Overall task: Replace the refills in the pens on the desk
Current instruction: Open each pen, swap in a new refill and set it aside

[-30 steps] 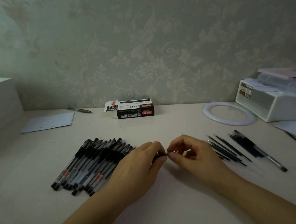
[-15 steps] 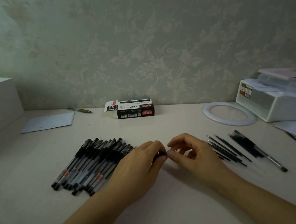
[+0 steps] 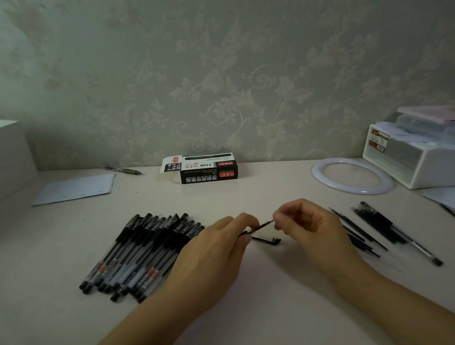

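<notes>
1. The left hand [image 3: 217, 250] grips a pen barrel, mostly hidden in the fist, just above the table [image 3: 258, 330].
2. The right hand [image 3: 302, 224] pinches the end of a thin dark refill [image 3: 262, 225] that sticks out of the barrel.
3. I think the refill is being pulled out or pushed in; I cannot tell which.
4. Next, the refill needs a straight, gentle slide so it does not bend.
5. A small dark piece [image 3: 267, 240] lies under the hands; it may be the tip or cap, it is too small to tell.
6. More pens [image 3: 141, 253] lie to the left, loose refills [image 3: 359, 229] to the right.
</notes>
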A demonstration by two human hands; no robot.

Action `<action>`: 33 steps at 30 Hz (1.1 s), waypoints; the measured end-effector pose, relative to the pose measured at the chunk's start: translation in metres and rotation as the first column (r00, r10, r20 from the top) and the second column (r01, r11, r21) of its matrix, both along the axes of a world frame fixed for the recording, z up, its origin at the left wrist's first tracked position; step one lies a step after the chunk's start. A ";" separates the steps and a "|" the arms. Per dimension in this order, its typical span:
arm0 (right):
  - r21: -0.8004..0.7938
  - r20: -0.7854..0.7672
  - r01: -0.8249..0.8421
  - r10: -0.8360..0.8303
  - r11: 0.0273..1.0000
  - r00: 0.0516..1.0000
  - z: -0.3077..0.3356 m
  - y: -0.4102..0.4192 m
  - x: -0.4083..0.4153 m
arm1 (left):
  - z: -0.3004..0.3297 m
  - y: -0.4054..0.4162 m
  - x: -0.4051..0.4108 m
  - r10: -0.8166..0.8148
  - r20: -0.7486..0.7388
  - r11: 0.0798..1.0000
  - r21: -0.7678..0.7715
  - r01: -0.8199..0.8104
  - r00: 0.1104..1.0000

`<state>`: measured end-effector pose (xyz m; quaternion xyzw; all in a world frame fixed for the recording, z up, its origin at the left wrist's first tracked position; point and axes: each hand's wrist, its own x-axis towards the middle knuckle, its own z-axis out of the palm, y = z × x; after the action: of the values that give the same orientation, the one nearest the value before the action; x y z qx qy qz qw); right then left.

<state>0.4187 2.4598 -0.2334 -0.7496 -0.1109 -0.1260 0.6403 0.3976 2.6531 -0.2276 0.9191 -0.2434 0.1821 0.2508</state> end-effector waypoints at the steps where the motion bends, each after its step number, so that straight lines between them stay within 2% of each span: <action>1: 0.023 -0.007 0.031 -0.031 0.999 1.000 -0.001 -0.001 0.000 | 0.000 0.000 0.000 0.009 -0.002 1.000 0.003 -0.009 1.000; 4: 0.012 0.007 0.143 -0.143 0.990 0.990 -0.003 -0.004 0.001 | 0.000 0.001 0.000 0.030 -0.011 1.000 0.005 -0.030 0.999; 8: -0.269 0.127 0.299 -0.274 0.915 0.953 -0.006 -0.005 0.002 | 0.000 0.001 0.000 0.056 -0.019 0.998 0.003 -0.056 0.998; 12: -0.466 0.200 0.308 -0.241 0.829 0.950 -0.010 -0.005 0.003 | 0.000 0.001 0.000 0.062 -0.027 0.998 0.005 -0.062 0.998; 16: -0.539 0.151 0.263 -0.215 0.800 0.965 -0.015 -0.005 0.006 | 0.000 0.001 0.000 0.066 -0.041 0.998 0.012 -0.066 0.997; 23: -0.527 0.098 0.223 -0.202 0.820 0.974 -0.016 -0.007 0.009 | 0.000 0.001 -0.001 0.065 -0.044 0.998 0.010 -0.064 0.997; 28: -0.324 0.146 0.259 -0.223 0.910 0.964 -0.008 -0.004 0.003 | 0.003 0.000 -0.002 0.049 0.010 0.996 -0.078 -0.048 0.999; 33: -0.119 0.041 0.000 0.004 0.993 0.999 0.006 0.010 -0.012 | 0.007 -0.003 -0.002 0.010 0.081 0.989 -0.148 0.002 0.997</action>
<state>0.4064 2.4703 -0.2272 -0.7836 -0.1321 -0.1337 0.5922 0.3959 2.6499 -0.2203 0.8902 -0.2373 0.2375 0.3079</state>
